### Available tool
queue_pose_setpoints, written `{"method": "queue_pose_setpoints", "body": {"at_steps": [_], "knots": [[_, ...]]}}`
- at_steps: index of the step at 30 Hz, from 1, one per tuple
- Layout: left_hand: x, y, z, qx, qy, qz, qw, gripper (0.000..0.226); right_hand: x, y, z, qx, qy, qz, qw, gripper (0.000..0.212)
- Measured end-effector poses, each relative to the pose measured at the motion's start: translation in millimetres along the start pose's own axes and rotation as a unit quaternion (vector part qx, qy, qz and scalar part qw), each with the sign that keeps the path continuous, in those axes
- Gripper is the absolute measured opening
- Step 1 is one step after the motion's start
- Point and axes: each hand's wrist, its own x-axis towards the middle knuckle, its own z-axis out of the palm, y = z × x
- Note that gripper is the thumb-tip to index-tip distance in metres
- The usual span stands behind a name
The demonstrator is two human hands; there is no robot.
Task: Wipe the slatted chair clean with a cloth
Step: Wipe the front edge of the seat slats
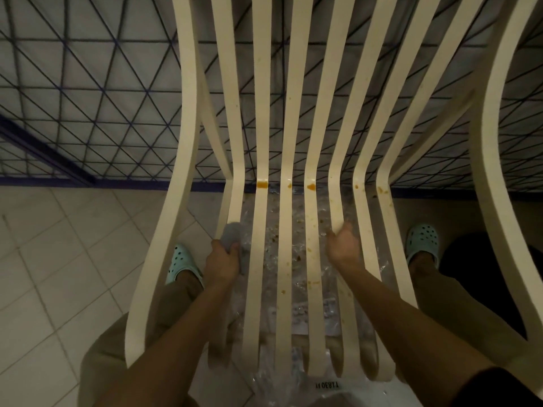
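The cream slatted chair (289,118) fills the middle of the view, its slats running from the backrest down into the seat. Orange stains (262,184) and small brown specks dot the slats near the seat bend. My left hand (221,261) grips a grey cloth (233,235) pressed against the leftmost seat slat. My right hand (343,248) holds a seat slat on the right, fingers curled round its edge.
A clear plastic sheet (273,251) with crumbs lies on the floor under the seat. My feet in pale green clogs (180,261) stand either side of the chair on beige floor tiles (58,259). A wall with a dark diamond pattern (88,98) rises behind.
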Motion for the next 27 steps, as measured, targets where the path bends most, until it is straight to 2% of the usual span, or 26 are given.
{"method": "queue_pose_setpoints", "body": {"at_steps": [4,11,16,21,23,25,27], "knots": [[2,3,2,0.024,0.006,0.004,1.0,0.045,3,-2,4,-0.026,-0.012,0.017,0.999,0.032],[27,20,0,-0.057,-0.004,0.002,0.998,0.041,10,2,6,-0.062,-0.019,0.001,0.998,0.032],[19,17,-6,-0.052,-0.027,0.003,0.998,0.042,11,-3,4,-0.066,-0.042,0.036,0.996,0.032],[-22,-12,-5,-0.037,-0.012,0.022,0.999,0.035,16,-12,-11,-0.058,-0.107,0.06,0.991,0.053],[-41,-25,-6,-0.038,-0.007,0.037,0.999,0.033,-1,-17,-18,-0.132,-0.108,0.004,0.985,0.066],[-52,-31,-3,-0.057,-0.003,0.055,0.997,0.041,-35,-22,-21,-0.207,-0.065,-0.136,0.967,0.067],[-59,-33,-6,-0.093,-0.011,0.063,0.994,0.052,-80,-28,-12,-0.198,-0.065,-0.295,0.933,0.059]]}}
